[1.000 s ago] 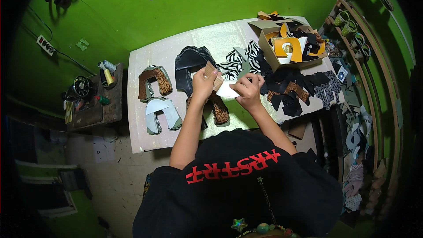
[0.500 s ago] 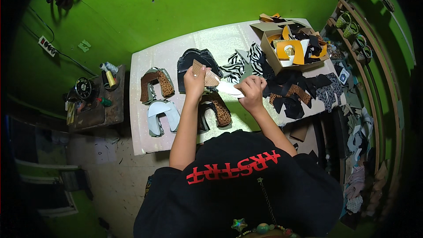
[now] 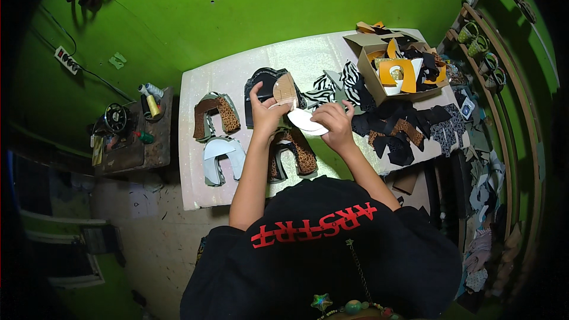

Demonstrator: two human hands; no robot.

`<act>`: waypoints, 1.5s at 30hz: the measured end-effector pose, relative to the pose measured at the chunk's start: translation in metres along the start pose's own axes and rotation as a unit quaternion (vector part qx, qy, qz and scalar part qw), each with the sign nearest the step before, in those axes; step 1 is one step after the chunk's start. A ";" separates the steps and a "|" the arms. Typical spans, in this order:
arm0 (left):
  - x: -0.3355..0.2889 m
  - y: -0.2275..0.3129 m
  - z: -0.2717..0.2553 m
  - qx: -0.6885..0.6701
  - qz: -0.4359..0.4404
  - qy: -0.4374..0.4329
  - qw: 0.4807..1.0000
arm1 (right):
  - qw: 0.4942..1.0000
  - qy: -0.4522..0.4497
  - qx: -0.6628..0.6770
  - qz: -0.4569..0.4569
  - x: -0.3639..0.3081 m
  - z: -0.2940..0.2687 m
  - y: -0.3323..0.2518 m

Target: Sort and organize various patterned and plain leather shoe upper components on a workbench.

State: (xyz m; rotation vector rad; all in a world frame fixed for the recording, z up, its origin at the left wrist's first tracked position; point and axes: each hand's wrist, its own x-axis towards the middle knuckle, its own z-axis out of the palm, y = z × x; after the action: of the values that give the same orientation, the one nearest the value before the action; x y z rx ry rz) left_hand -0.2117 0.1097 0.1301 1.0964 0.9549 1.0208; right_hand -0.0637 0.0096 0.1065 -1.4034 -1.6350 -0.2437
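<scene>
Over the middle of the table, my left hand [image 3: 268,114] pinches a brown, faintly striped, rounded flat piece [image 3: 285,87] by its lower edge, with one finger raised. My right hand [image 3: 335,123] grips thin white pieces with curved edges [image 3: 303,120], fanned slightly apart. The white pieces meet the brown one near my left thumb; I cannot tell whether they are joined. Behind my left hand lies a stack of black curved pieces [image 3: 258,83]. Close by my forearm sits a U-shaped stack of leopard-print pieces [image 3: 303,149].
More U-shaped stacks, brown-and-leopard [image 3: 227,114] and pale blue [image 3: 217,153], lie at the left. Zebra-print pieces [image 3: 351,80], black scraps [image 3: 398,145] and a cardboard box [image 3: 368,78] of cut pieces occupy the right. A sewing machine [image 3: 116,117] stands on a side table.
The brown piece has turned and now shows its broad rounded face. My left hand has opened its upper fingers. The white pieces have tilted and spread in my right hand.
</scene>
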 end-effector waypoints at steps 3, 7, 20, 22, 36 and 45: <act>0.006 -0.010 -0.006 -0.018 -0.016 0.016 1.000 | 0.996 -0.043 0.062 0.043 0.000 0.006 0.000; 0.013 -0.017 -0.015 -0.025 -0.048 -0.034 0.998 | 0.976 -0.028 0.181 0.117 0.000 0.017 0.003; 0.016 -0.020 -0.021 0.081 -0.077 -0.073 0.991 | 0.916 -0.052 0.296 0.264 -0.008 0.026 0.005; 0.021 -0.025 -0.026 0.080 -0.072 -0.057 0.993 | 0.949 -0.039 0.271 0.157 -0.007 0.026 0.002; 0.020 -0.003 -0.051 0.015 -0.033 0.025 0.999 | 0.888 -0.044 0.273 0.368 -0.007 0.032 0.052; 0.007 0.002 -0.049 0.022 -0.047 -0.112 0.992 | 0.936 -0.073 0.099 0.331 -0.004 0.052 0.074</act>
State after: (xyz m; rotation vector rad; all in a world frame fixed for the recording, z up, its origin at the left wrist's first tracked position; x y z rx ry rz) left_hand -0.2572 0.1286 0.1221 1.1646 0.8409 0.7852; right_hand -0.0272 0.0659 0.0451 -1.7495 -1.1680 0.4132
